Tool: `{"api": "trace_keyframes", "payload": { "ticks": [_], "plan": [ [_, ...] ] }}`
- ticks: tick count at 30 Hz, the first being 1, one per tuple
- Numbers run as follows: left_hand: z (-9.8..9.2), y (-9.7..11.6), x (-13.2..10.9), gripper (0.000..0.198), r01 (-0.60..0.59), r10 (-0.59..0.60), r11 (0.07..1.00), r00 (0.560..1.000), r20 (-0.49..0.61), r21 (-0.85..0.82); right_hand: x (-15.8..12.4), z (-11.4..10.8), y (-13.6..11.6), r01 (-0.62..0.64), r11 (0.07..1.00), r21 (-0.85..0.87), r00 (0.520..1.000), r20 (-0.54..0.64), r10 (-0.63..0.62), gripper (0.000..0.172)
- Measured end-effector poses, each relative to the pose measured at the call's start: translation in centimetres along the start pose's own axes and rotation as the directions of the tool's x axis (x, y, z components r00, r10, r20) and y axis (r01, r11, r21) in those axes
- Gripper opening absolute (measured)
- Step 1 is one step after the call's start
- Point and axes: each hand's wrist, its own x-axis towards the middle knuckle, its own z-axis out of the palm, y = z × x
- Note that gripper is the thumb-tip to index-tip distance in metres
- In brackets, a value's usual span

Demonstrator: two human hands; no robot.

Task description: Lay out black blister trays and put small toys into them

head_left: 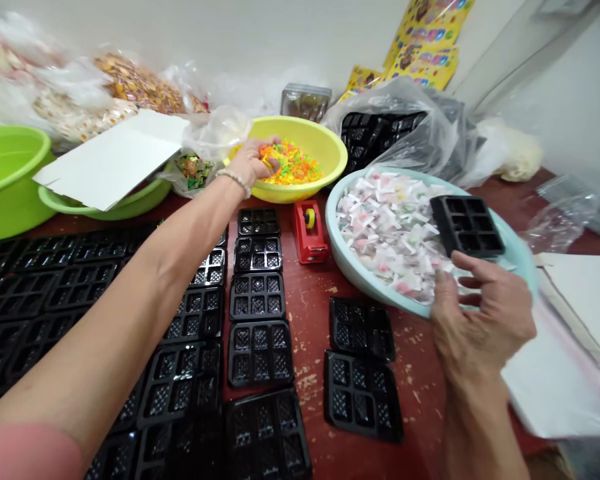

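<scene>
My left hand (254,160) reaches into the yellow bowl (339,160). Its fingers curl around some of the small orange, yellow and green candies (297,167) there. My right hand (485,313) hovers over the near rim of the pale blue basin (345,247), thumb and index finger apart, with nothing visible between them. That basin is full of white-wrapped candies (390,230). A stack of black compartment trays (467,225) rests on them, just beyond my right fingertips; whether they touch is unclear. Several black six-compartment trays (257,297) lie in a column between my arms.
More black trays (185,380) cover the table's left side; two trays (363,393) lie nearer the right. A red tape dispenser (310,233) stands between bowl and basin. White card sheets (115,160) lie over a green basin (150,200). Bagged black trays (375,137) stand behind.
</scene>
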Motion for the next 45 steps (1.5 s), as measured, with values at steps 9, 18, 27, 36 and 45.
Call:
{"api": "trace_keyframes", "payload": {
  "ticks": [9, 18, 27, 36, 45],
  "plan": [
    [2.2, -3.1, -22.8, 0.009, 0.267, -0.235, 0.959, 0.936, 0.263, -0.092, -4.2, 5.5, -17.9, -0.755, -0.085, 0.65, 0.59, 0.73, 0.344, 0.034],
    [1.0, -6.0, -31.4, 0.007, -0.045, 0.047, 0.987, 0.999, 0.01, -0.153, -8.5, 7.9, -20.4, -0.631, -0.561, 0.536, 0.373, 0.844, 0.386, 0.028],
    [0.8, -4.2, -31.3, 0.016, 0.377, -0.406, 0.749, 0.911, 0.072, -0.544, -9.6, 5.5, -20.3, -0.512, -0.784, 0.352, 0.161, 0.936, 0.314, 0.017],
    [-0.5, -3.5, -33.4, 0.029, 0.62, -0.556, 0.57, 0.774, 0.303, -0.539, -10.0, -0.1, -7.5, -0.75, -0.043, 0.66, 0.528, 0.637, 0.561, 0.014],
    [-0.9, -4.3, -35.7, 0.029, 0.709, -0.672, 0.499, 0.68, 0.294, -0.499, -10.3, 1.7, 0.7, -0.616, 0.729, 0.298, 0.74, 0.537, 0.406, 0.035]
  ]
}}
